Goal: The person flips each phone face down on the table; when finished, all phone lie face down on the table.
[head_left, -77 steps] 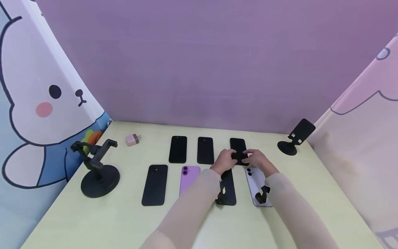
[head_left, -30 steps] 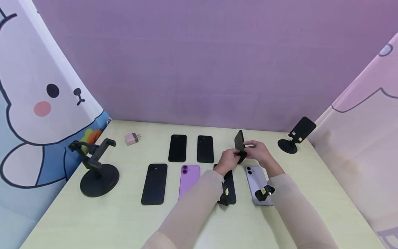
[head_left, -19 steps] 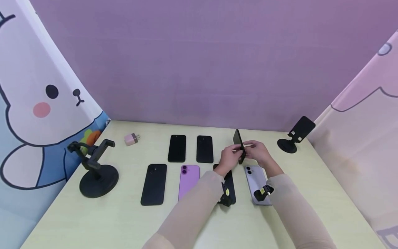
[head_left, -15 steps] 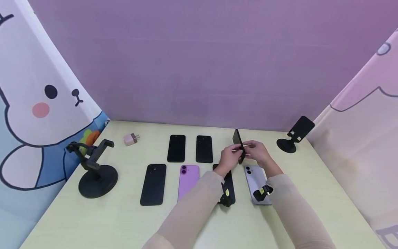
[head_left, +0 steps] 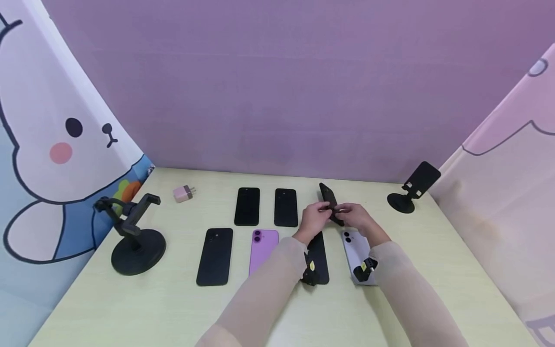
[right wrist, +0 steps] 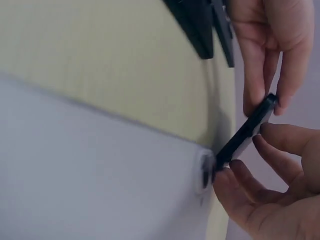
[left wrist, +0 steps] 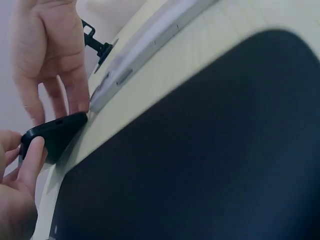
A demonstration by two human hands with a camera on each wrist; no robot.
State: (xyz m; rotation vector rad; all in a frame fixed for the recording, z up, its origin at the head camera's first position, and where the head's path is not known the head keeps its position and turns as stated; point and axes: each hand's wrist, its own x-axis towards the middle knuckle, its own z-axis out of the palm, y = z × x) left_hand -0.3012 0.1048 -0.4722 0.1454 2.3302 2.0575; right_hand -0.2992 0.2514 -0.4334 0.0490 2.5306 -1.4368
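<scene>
A black phone [head_left: 328, 193] is tilted up on its long edge in the back row, held between both hands. My left hand [head_left: 313, 221] pinches its left side; in the left wrist view the thumb lies on the phone [left wrist: 60, 135] near its end. My right hand [head_left: 356, 216] grips the other side, and the right wrist view shows its fingers and thumb on the edges of the phone [right wrist: 247, 130]. Beneath my left wrist lies a dark phone [head_left: 320, 260], partly covered. A pale lilac phone [head_left: 356, 248] lies under my right wrist.
Two black phones [head_left: 247, 207] [head_left: 285, 207] lie to the left in the back row. A dark phone [head_left: 215, 257] and a purple phone [head_left: 262, 248] lie in front. Black stands [head_left: 138, 251] [head_left: 401, 203] flank them; a pink charger [head_left: 183, 193] sits back left.
Both hands have lifted the back-row phone from lying flat to nearly upright on its edge. Since half a second ago it has tipped lower to the left, and both hands shifted slightly left.
</scene>
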